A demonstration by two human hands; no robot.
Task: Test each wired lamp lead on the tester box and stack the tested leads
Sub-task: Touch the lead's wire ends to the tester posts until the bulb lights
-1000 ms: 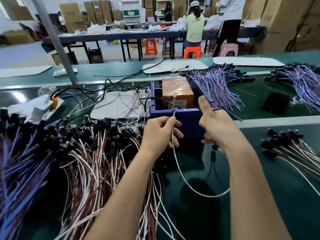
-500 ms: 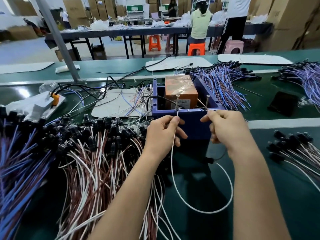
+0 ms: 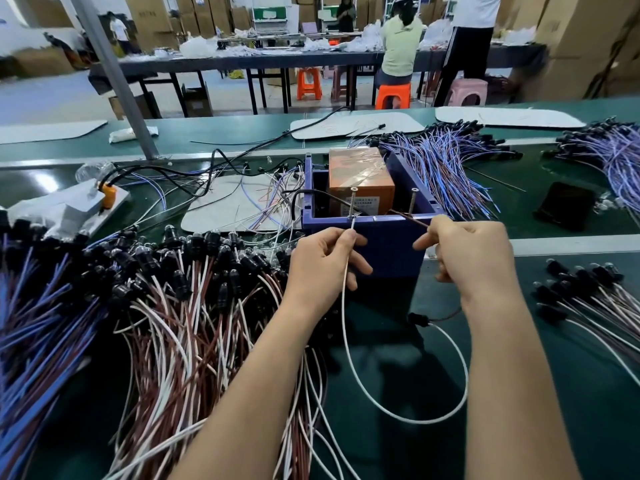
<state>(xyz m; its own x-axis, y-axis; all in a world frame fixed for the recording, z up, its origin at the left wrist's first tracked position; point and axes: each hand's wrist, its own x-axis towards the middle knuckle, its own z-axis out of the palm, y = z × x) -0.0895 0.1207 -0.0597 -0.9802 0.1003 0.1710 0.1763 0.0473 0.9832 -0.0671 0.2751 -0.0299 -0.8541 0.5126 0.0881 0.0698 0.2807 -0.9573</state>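
On your left the heap of untested leads (image 3: pixel 173 289) crowds right up against your left forearm, so a careless elbow could drag loose wires toward the box. Your left hand (image 3: pixel 322 265) pinches the bare end of the white wire (image 3: pixel 415 421) just beneath the left screw terminal (image 3: pixel 352 202) on the front rim of the blue tester box (image 3: pixel 388 247); whether tip and screw actually meet is too fine to tell. The lead's black lamp holder (image 3: pixel 415 319) hangs between your wrists, the white wire looping low over the mat. Your right hand (image 3: pixel 474 258) pinches the brown wire (image 3: pixel 410 218), its tip near the right screw terminal (image 3: pixel 412 200). The likely slip, I judge, is a tip skating off its screw and giving a false fail, or the two bare ends touching each other across the rim. The slack loop could also snag as you lift away. Open green mat lies in front of the box, and the stack of tested leads (image 3: pixel 588 296) sits to the right with room beside it.
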